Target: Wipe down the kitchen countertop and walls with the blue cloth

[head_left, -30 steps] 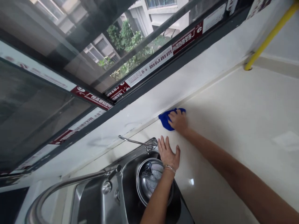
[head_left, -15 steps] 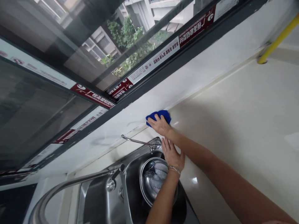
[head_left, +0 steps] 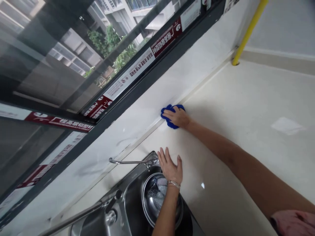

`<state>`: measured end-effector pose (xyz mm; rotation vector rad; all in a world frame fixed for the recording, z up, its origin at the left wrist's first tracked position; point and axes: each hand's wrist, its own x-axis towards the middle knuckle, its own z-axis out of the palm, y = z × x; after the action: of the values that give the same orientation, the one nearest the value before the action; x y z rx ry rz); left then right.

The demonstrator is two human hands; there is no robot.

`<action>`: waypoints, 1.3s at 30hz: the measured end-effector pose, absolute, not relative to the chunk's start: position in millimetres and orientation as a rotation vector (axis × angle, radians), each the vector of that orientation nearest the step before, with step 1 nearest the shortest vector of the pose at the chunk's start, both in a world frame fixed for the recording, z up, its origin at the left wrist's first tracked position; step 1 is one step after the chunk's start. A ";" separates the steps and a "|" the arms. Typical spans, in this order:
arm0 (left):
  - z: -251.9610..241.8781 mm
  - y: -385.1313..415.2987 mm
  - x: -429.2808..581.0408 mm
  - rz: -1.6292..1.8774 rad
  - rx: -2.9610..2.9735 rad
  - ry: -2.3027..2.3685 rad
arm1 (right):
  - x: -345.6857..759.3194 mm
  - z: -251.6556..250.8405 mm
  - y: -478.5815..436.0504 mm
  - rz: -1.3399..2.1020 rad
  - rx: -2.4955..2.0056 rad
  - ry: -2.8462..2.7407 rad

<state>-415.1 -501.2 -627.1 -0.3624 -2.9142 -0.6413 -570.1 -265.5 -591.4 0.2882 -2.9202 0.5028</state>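
Note:
A crumpled blue cloth lies on the pale countertop against the raised strip at the wall. My right hand presses down on it, fingers over the cloth. Lower down, my left hand, with a bracelet at the wrist, rests with fingers spread on the counter by the sink's corner. It holds nothing. Just left of its fingertips is a small chrome tap. Beneath my left forearm, a metal bowl with a perforated strainer sits in the sink, partly hidden by the arm.
The steel sink has a second, larger faucet reaching lower left. A dark window frame with printed stickers runs diagonally above the white wall. A yellow pipe rises from the counter at the upper right.
My right hand has moved along the wall's edge with the cloth, away from the sink. My left hand's fingers are more spread and now apart from my right arm. The view has shifted.

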 end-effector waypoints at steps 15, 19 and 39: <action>-625.3 -504.5 -420.2 -0.591 -0.424 -2.873 | -573.6 -600.4 -120.9 0.407 -0.291 -2.760; -624.2 -504.9 -420.5 -0.588 -0.424 -2.882 | -577.2 -600.0 -110.0 0.412 -0.439 -2.692; -623.0 -501.1 -422.7 -0.610 -0.413 -2.894 | -580.9 -611.4 -97.6 0.324 -0.773 -2.652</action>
<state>-422.7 -501.1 -623.0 -0.4130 -2.8936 -0.6101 -580.9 -97.6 -611.4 -0.7735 -2.6515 0.3244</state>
